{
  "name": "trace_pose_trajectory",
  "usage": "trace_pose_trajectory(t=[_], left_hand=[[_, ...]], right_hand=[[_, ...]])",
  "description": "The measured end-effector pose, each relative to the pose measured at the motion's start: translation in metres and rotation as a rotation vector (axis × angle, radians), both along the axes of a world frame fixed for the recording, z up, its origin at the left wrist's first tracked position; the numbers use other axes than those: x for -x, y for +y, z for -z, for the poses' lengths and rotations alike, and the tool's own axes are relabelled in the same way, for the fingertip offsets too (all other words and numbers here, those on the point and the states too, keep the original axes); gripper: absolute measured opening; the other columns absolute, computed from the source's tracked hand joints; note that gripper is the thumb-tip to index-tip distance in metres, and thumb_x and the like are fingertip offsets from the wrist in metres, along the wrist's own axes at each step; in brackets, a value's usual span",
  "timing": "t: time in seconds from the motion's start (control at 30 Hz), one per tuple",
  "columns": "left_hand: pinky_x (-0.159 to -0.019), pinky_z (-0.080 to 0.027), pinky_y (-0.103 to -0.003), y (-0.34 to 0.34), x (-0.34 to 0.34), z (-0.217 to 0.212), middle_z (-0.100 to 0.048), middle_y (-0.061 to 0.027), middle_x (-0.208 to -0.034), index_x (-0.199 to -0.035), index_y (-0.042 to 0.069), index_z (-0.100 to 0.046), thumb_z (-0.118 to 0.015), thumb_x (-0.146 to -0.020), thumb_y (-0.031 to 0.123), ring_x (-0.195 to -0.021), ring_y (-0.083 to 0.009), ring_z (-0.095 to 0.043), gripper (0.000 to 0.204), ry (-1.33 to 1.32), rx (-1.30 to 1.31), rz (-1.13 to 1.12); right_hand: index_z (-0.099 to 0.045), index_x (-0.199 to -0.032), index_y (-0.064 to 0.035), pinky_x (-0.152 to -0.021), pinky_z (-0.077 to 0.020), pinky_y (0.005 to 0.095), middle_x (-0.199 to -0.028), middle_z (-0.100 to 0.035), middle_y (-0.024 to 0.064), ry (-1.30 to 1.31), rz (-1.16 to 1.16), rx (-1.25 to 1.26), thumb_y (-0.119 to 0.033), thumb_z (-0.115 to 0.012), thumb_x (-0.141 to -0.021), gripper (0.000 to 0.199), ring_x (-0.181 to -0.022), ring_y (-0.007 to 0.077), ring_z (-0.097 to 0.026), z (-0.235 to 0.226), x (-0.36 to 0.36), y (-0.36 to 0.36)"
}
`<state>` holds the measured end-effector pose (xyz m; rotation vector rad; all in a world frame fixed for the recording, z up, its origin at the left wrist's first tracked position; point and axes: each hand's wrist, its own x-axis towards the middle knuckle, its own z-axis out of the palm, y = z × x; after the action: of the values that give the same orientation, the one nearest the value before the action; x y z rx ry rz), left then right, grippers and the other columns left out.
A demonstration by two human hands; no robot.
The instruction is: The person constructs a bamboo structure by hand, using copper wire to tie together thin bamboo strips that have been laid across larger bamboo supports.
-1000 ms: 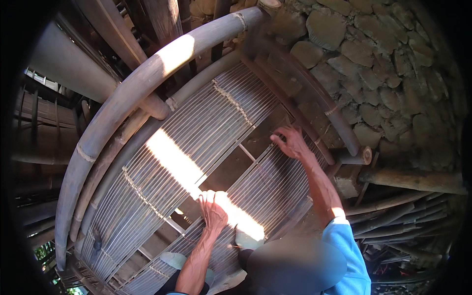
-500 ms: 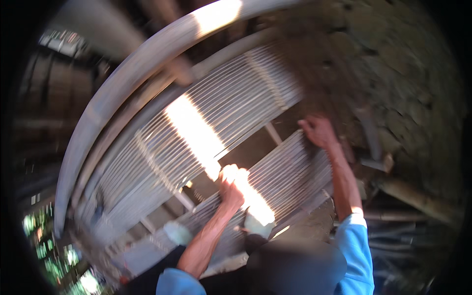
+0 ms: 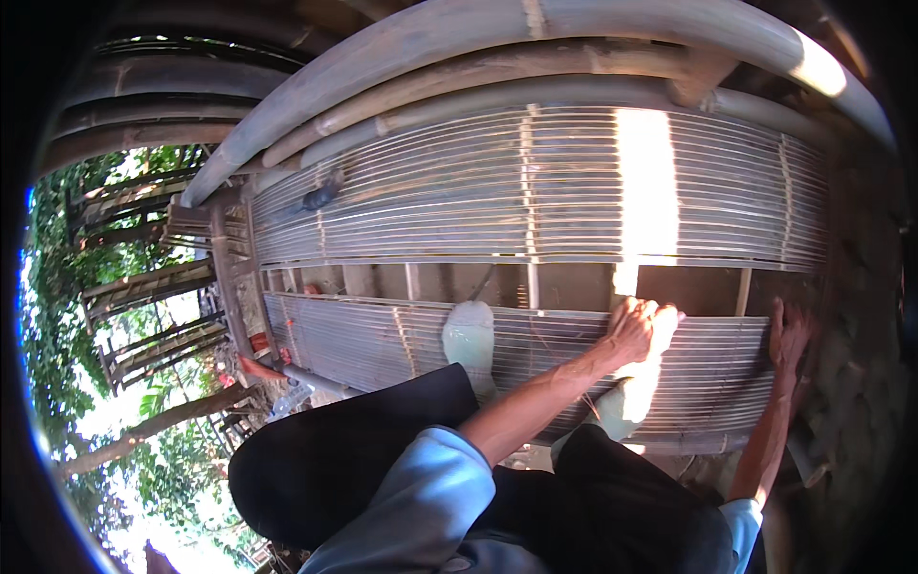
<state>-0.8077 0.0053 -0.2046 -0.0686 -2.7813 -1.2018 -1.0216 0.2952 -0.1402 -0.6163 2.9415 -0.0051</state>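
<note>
Two panels of thin bamboo slats span the bench: a far slatted panel and a near slatted panel, with a long gap between them. At the near panel's far edge, in a strip of sunlight, my left hand is closed like a fist. Whatever its fingers hold is hidden. My right hand lies at the right end of the same panel, fingers stretched away from me and shaded. My two pale-soled feet, a left foot and a right foot, rest on the near panel.
A thick bamboo rail curves along the far side. Cross-bars show in the gap. A small dark object lies on the far panel's left. A clear plastic bottle is at the left end, with foliage and bamboo structures beyond.
My view has swung round, so the panels now run nearly level across it. Both hands stay by the near panel; the left is still closed.
</note>
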Motion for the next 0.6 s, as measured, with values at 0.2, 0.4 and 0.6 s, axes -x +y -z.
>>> trace_pose_trajectory(t=[0.2, 0.4, 0.6], left_hand=[[-0.075, -0.041, -0.045, -0.004, 0.008, -0.021, -0.064, -0.0056, -0.093, -0.118, 0.009, -0.064, -0.064, -0.086, 0.019, -0.081, -0.0259, -0.060, 0.033, -0.106, 0.014, 0.026], [-0.068, -0.043, -0.045, 0.001, 0.016, -0.024, -0.062, -0.0107, -0.074, -0.095, 0.009, -0.061, -0.064, -0.089, 0.019, -0.068, -0.0284, -0.059, 0.012, 0.055, 0.001, -0.093], [-0.072, -0.044, -0.041, -0.002, 0.021, -0.035, -0.063, -0.0082, -0.072, -0.092, 0.010, -0.063, -0.065, -0.089, 0.022, -0.077, -0.0279, -0.060, 0.013, 0.170, 0.088, -0.201]], right_hand=[[-0.059, -0.127, -0.0011, -0.104, -0.0378, 0.0517, -0.123, -0.057, 0.0242, 0.244, 0.152, 0.364, -0.039, -0.058, -0.101, 0.046, -0.118, 0.0415, -0.051, -0.011, -0.050, -0.039], [-0.061, -0.127, -0.0044, -0.098, -0.0439, 0.0476, -0.118, -0.058, 0.0195, 0.268, 0.263, 0.374, -0.030, -0.070, -0.095, 0.042, -0.114, 0.0371, -0.054, -0.019, -0.139, -0.076], [-0.065, -0.086, -0.0010, -0.067, -0.0482, 0.0392, -0.080, -0.062, 0.0103, 0.203, 0.433, 0.453, -0.022, -0.073, -0.093, 0.023, -0.072, 0.0265, -0.059, -0.006, -0.152, -0.069]])
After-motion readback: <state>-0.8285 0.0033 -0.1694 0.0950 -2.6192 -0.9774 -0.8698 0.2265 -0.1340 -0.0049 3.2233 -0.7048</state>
